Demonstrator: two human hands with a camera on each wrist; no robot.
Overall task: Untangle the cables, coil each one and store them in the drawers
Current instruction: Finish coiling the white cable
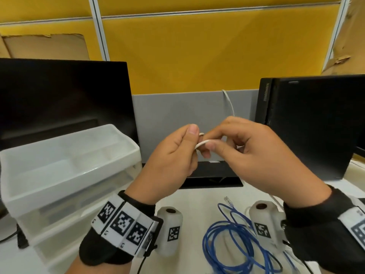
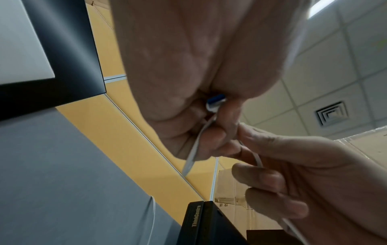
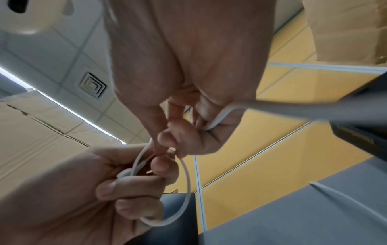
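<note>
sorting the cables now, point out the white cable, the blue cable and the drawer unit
white cable [image 3: 187, 187], right wrist view, on the loop's curved side
blue cable [image 1: 223, 243], head view, on its coils
drawer unit [image 1: 59, 186], head view, on the top tray's front rim

Open lane over white tabletop [image 1: 197, 202] between drawer unit [image 1: 65, 175] at left and black computer tower [image 1: 308, 125] at right. Monitor base [image 1: 211, 178] blocks far end of lane. Blue cable [image 1: 235, 246] sprawls loose across near-right tabletop. Monitor [image 1: 65, 99] closes off rear left, directly behind drawer unit.
</note>
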